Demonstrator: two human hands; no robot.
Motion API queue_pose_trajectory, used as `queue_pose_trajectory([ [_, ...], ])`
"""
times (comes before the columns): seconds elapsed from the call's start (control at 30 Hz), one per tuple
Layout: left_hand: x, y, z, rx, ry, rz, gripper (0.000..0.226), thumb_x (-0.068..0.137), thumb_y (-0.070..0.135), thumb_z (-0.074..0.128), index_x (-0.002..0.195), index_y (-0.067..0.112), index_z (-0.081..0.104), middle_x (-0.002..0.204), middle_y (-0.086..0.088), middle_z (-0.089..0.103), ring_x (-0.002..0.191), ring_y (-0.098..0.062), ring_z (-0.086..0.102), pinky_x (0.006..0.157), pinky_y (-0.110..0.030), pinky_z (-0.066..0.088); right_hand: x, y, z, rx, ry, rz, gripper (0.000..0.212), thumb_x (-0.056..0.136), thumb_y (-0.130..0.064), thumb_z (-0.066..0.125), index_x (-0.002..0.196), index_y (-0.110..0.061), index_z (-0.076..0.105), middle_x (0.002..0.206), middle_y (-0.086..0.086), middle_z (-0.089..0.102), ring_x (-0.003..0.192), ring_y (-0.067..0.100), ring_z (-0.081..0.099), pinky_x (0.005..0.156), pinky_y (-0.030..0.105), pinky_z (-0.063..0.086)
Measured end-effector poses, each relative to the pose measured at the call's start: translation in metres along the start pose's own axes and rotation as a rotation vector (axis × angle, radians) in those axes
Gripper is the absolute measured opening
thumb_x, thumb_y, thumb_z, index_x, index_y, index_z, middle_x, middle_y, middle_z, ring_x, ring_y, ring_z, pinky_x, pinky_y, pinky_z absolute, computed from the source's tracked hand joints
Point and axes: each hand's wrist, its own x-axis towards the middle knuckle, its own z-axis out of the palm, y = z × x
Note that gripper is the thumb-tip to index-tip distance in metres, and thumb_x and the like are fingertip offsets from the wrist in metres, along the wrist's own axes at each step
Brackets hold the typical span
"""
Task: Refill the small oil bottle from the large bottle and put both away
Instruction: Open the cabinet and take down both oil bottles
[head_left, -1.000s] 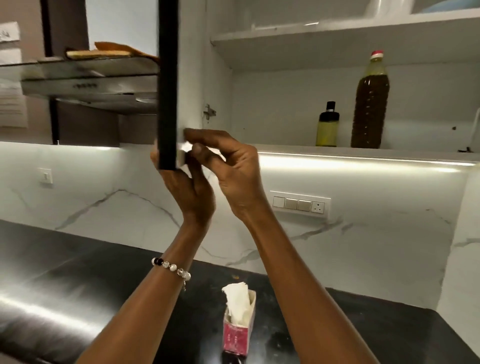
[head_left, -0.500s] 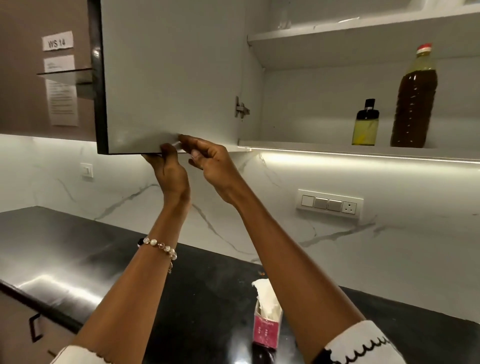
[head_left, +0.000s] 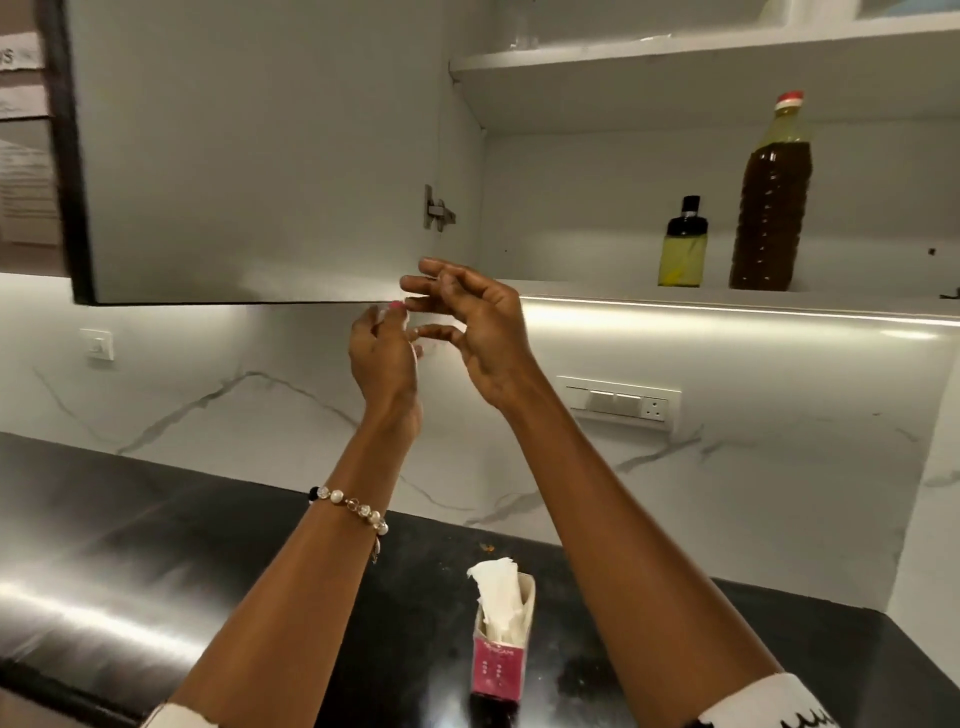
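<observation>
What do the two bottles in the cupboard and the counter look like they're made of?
Large bottle: probably clear plastic, ribbed sides, red cap, dark oil inside. Small bottle: clear glass or plastic, cannot tell which, with a black top. Counter: dark polished stone, likely granite, judging by its glossy reflections.

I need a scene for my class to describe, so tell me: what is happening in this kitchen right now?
A person stands at an open wall cupboard. The cupboard door is swung wide, and both hands are raised just below its lower edge, the left hand and right hand empty with fingers loosely spread. On the lower shelf stand the small oil bottle and the large bottle, side by side, untouched. A tissue box sits on the dark counter below.
</observation>
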Motion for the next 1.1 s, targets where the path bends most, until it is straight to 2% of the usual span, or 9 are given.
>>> queue_pose_trajectory([
  [0.17, -0.071, 0.043, 0.071, -0.091, -0.278, -0.032, 0.03, 0.098, 0.024, 0.053, 0.114, 0.0, 0.062, 0.088, -0.003, 0.068, 0.064, 0.001, 0.064, 0.057, -0.012, 0.05, -0.007, -0.024, -0.073, -0.147, 0.196, -0.083, 0.024, 0.099, -0.011, 0.047, 0.111, -0.004, 0.066, 0.091, 0.011, 0.072, 0.078, 0.024, 0.069, 0.067, 0.033, 0.056],
  [0.37, -0.103, 0.047, 0.162, -0.09, -0.489, 0.028, 0.02, 0.097, 0.018, 0.052, 0.097, 0.005, 0.067, 0.073, 0.0, 0.067, 0.059, -0.008, 0.063, 0.06, -0.024, 0.052, -0.004, -0.049, -0.181, -0.321, 0.503, -0.192, 0.02, 0.097, -0.012, 0.051, 0.099, -0.005, 0.07, 0.066, 0.005, 0.069, 0.058, 0.017, 0.062, 0.054, 0.026, 0.048],
  [0.5, -0.101, 0.038, 0.225, -0.062, -0.501, 0.185, 0.018, 0.094, 0.016, 0.058, 0.095, 0.002, 0.069, 0.072, -0.008, 0.069, 0.058, -0.012, 0.063, 0.057, -0.024, 0.051, 0.008, -0.067, -0.255, -0.455, 0.705, -0.317, 0.017, 0.096, -0.009, 0.054, 0.092, -0.003, 0.069, 0.06, 0.005, 0.065, 0.053, 0.012, 0.06, 0.052, 0.02, 0.047],
  [0.63, -0.078, 0.022, 0.286, 0.139, -0.407, 0.448, 0.015, 0.092, 0.017, 0.061, 0.092, 0.005, 0.07, 0.079, -0.006, 0.072, 0.071, -0.012, 0.067, 0.069, -0.023, 0.055, 0.034, -0.083, -0.33, -0.695, 0.897, -0.367, 0.011, 0.09, -0.012, 0.062, 0.089, -0.006, 0.071, 0.077, 0.012, 0.071, 0.068, 0.017, 0.066, 0.066, 0.026, 0.056],
  [0.7, -0.062, 0.016, 0.311, 0.275, -0.349, 0.485, 0.013, 0.088, 0.013, 0.061, 0.092, 0.008, 0.072, 0.085, -0.006, 0.073, 0.079, -0.016, 0.067, 0.077, -0.024, 0.052, 0.049, -0.091, -0.363, -0.837, 0.952, -0.307, 0.011, 0.087, -0.013, 0.066, 0.092, -0.005, 0.072, 0.087, 0.008, 0.072, 0.077, 0.017, 0.067, 0.074, 0.026, 0.057],
  [0.8, -0.041, 0.009, 0.344, 0.438, -0.351, 0.373, 0.022, 0.083, 0.015, 0.065, 0.103, 0.007, 0.069, 0.102, -0.008, 0.07, 0.098, -0.022, 0.064, 0.088, -0.027, 0.047, 0.071, -0.105, -0.399, -0.935, 0.914, -0.169, 0.025, 0.081, -0.013, 0.074, 0.103, -0.002, 0.067, 0.097, 0.005, 0.066, 0.093, 0.022, 0.065, 0.081, 0.025, 0.052],
  [0.9, -0.027, 0.007, 0.367, 0.476, -0.427, 0.115, 0.052, 0.081, 0.028, 0.075, 0.124, 0.006, 0.056, 0.125, -0.01, 0.058, 0.116, -0.024, 0.055, 0.088, -0.027, 0.042, 0.088, -0.115, -0.419, -0.875, 0.806, 0.046, 0.055, 0.08, -0.022, 0.077, 0.125, -0.004, 0.05, 0.112, 0.001, 0.052, 0.101, 0.015, 0.052, 0.079, 0.021, 0.042],
  [0.97, -0.016, 0.008, 0.379, 0.496, -0.486, -0.009, 0.067, 0.078, 0.033, 0.079, 0.131, 0.005, 0.049, 0.131, -0.01, 0.054, 0.119, -0.025, 0.054, 0.089, -0.028, 0.043, 0.102, -0.118, -0.43, -0.825, 0.694, 0.135, 0.065, 0.076, -0.028, 0.08, 0.127, -0.005, 0.047, 0.112, -0.002, 0.051, 0.1, 0.013, 0.051, 0.076, 0.022, 0.042],
  [1.1, -0.003, 0.002, 0.395, 0.494, -0.602, -0.096, 0.061, 0.076, 0.028, 0.081, 0.125, 0.005, 0.052, 0.118, -0.01, 0.063, 0.104, -0.024, 0.061, 0.089, -0.035, 0.051, 0.126, -0.115, -0.442, -0.714, 0.484, 0.178, 0.048, 0.071, -0.027, 0.083, 0.109, -0.013, 0.059, 0.096, 0.001, 0.069, 0.085, 0.016, 0.068, 0.067, 0.025, 0.054],
])
